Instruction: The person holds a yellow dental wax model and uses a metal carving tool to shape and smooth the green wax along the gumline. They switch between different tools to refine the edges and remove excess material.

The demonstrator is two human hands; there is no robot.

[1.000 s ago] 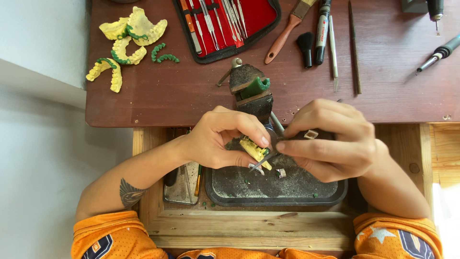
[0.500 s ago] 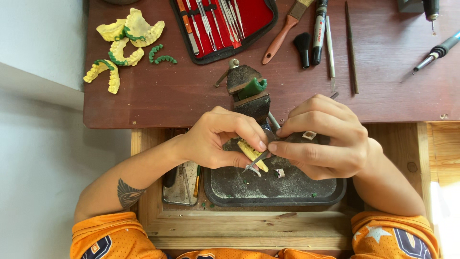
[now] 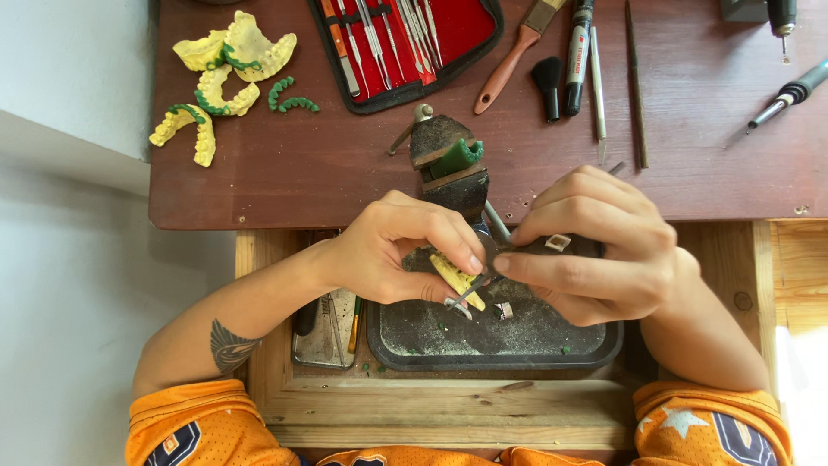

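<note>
The left hand (image 3: 392, 250) pinches a small pale yellow dental cast (image 3: 455, 278) while the right hand (image 3: 595, 246) grips a thin metal tool (image 3: 467, 296) against it, above a dark tray (image 3: 492, 332), near a green-jawed vise (image 3: 450, 164).

1. A dark red-brown table (image 3: 259, 190) carries the loose tools.
2. At its far left lie several yellow dental casts (image 3: 226, 65), some edged with green, and two green curved strips (image 3: 291, 93) beside them.
3. An open instrument case (image 3: 405, 43) with red lining holds a row of metal hand tools.
4. To the right of the case: a wooden-handled brush (image 3: 513, 56), a small black brush (image 3: 547, 82), a marker pen (image 3: 578, 56) and thin metal rods (image 3: 636, 82) (lying roughly parallel).
5. A small vise (image 3: 444, 160) grips a green block.
6. A rotary handpiece (image 3: 789, 93) lies at far right.
</note>
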